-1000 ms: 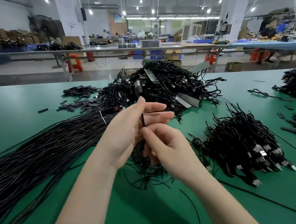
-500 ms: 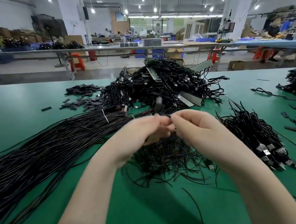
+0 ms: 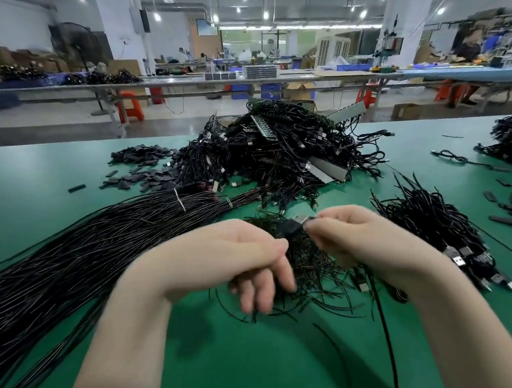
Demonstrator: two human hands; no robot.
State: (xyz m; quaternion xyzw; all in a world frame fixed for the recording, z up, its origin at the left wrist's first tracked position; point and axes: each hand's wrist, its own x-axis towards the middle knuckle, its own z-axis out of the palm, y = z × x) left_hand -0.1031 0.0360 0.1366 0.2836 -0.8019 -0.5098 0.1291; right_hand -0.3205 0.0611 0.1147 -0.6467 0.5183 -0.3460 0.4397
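Head camera, looking down at the green bench (image 3: pixel 55 174). Both hands meet just in front of the tangled heap (image 3: pixel 282 151) of black cables. Between them, lifted off the bench, is a USB plug (image 3: pixel 295 225), silver tip to the right, black body to the left.

The right hand (image 3: pixel 367 241) has it, with its fingers (image 3: pixel 320 229) curled in and pinched on the metal end. The left hand (image 3: pixel 222 261) sits right against the black body. Its other fingers (image 3: pixel 254 292) dangle downward in a blur, and whether it actually grips anything, I can't tell.

Under the plug, on the near side of the heap, a loose wire tuft (image 3: pixel 312 268) fans out on the bench. Left of the heap runs a long wire bundle (image 3: pixel 74 251). To the heap's right and nearer sits a finished pile (image 3: pixel 428 229) of plugged leads. Small black sleeves (image 3: pixel 141 170) lie scattered at the heap's left edge.

As for handling, that plug looks feather-light, small and rigid, and the smooth metal tip is probably slippery. The black body's flat sides look like the better hold, in a fingertip pinch. The lead behind it looks thin and limp, so I'd judge that tugging on it risks a kink or a strained joint.
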